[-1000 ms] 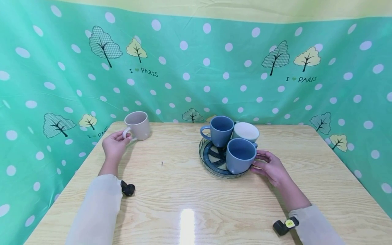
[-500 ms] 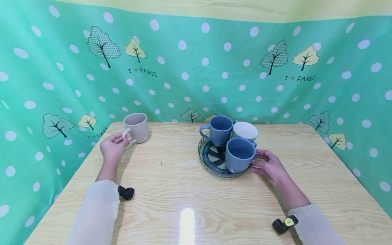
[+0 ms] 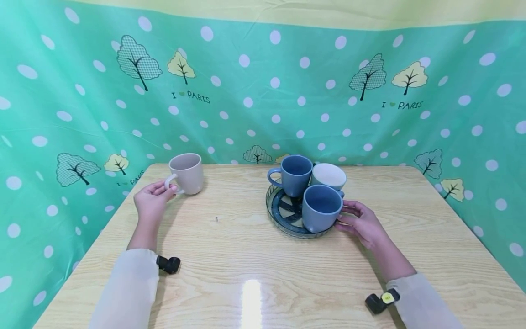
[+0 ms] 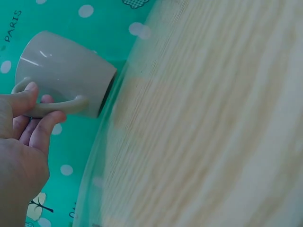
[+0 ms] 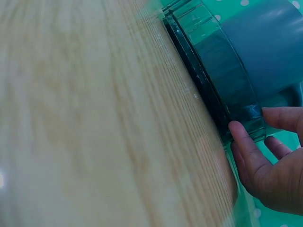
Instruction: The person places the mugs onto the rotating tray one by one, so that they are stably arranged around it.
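My left hand (image 3: 153,203) grips the handle of a beige mug (image 3: 191,174) at the table's far left. In the left wrist view, thumb and fingers pinch that mug's (image 4: 64,71) handle; its base appears slightly off the table. My right hand (image 3: 363,225) touches the right side of a round, ribbed glass tray (image 3: 283,225). In the right wrist view its fingertips lie against the tray's (image 5: 232,90) rim and base, fingers fairly straight. In the tray stand a front blue mug (image 3: 317,219), a back blue mug (image 3: 297,182) and a white-lined cup (image 3: 330,175), partly hidden.
A wooden table (image 3: 246,260) spreads below both arms. Behind it hangs a green polka-dot cloth (image 3: 230,119). A tiny dark speck (image 3: 217,219) lies on the tabletop left of the tray. Small black cameras are strapped at both wrists.
My left hand and the beige mug have come slightly nearer, and the mug has shifted a little to the right. The right hand, tray and cups have stayed about in place.
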{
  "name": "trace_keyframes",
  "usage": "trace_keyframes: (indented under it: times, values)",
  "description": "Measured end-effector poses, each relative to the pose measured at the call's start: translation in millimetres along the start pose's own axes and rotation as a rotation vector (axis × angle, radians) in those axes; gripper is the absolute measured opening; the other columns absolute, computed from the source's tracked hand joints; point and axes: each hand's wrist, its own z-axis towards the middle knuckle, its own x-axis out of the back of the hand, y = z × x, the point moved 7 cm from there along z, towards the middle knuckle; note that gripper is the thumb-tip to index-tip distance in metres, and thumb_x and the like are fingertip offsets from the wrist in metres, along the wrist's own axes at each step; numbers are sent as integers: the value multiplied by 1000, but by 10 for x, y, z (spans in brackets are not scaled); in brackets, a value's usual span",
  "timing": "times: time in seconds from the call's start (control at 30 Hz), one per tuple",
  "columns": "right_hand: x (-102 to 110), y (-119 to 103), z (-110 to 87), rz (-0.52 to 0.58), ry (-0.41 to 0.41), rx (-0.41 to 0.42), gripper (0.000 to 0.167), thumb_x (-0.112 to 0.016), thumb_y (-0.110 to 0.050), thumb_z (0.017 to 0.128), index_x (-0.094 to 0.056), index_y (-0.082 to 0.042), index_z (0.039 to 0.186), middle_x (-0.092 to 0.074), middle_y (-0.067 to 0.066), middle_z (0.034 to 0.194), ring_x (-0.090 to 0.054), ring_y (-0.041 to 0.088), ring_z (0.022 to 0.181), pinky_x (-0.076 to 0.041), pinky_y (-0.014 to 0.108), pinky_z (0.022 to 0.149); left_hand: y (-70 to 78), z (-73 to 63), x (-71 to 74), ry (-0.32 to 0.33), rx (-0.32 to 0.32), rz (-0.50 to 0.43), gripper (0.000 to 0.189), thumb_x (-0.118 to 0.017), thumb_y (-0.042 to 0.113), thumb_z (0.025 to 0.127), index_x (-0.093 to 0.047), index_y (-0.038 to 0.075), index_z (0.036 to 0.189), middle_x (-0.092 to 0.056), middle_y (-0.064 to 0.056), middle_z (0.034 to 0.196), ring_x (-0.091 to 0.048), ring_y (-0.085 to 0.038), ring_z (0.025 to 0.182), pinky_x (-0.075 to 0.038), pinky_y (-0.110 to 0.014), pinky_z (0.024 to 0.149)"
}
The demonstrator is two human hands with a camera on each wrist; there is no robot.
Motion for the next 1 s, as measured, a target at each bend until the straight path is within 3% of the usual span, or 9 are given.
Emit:
trace_keyframes:
  times: [0.1, 0.3, 0.53, 0.77, 1.0]
  values:
    - [-7, -9, -15, 3, -1, -1, 61, -58, 9, 92, -26, 10, 145, -35, 28, 140, -65, 14, 94, -57, 39, 90, 9, -33, -30, -14, -5, -31, 41, -82, 0, 76, -66, -2, 113, -73, 2, 79, -71, -8, 79, -59, -23, 73]
    - [-13, -3, -33, 31, -21, 9, 64, -60, 8, 91, -26, 9, 144, -39, 26, 134, -65, 14, 94, -56, 40, 91, 48, -136, -109, -61, -17, -78, 54, -83, -1, 74, -58, -10, 122, -74, -1, 83, -71, -10, 82, -59, -25, 75]
    - [3, 6, -68, 36, -32, 16, 62, -62, 8, 90, -26, 10, 141, -46, 19, 123, -67, 18, 91, -56, 42, 90, 68, -242, -235, -111, -34, -127, 39, -83, -4, 73, -68, -3, 108, -74, -5, 85, -72, -13, 83, -59, -27, 76]
    - [26, -29, -51, -35, -27, 16, 72, -63, 1, 93, -20, 6, 151, -32, 30, 146, -63, 9, 100, -55, 39, 93, 100, -359, -384, -179, -49, -110, 38, -83, -1, 74, -67, -3, 108, -74, -6, 87, -72, -13, 84, -58, -28, 78]
    - [10, 9, -15, 28, -59, -9, 73, -57, 7, 93, -14, 7, 152, -21, 32, 153, -64, 8, 97, -55, 39, 92, 155, -487, -532, -242, -95, -133, 29, -81, -6, 75, -70, -3, 101, -74, -7, 85, -72, -14, 82, -59, -30, 77]
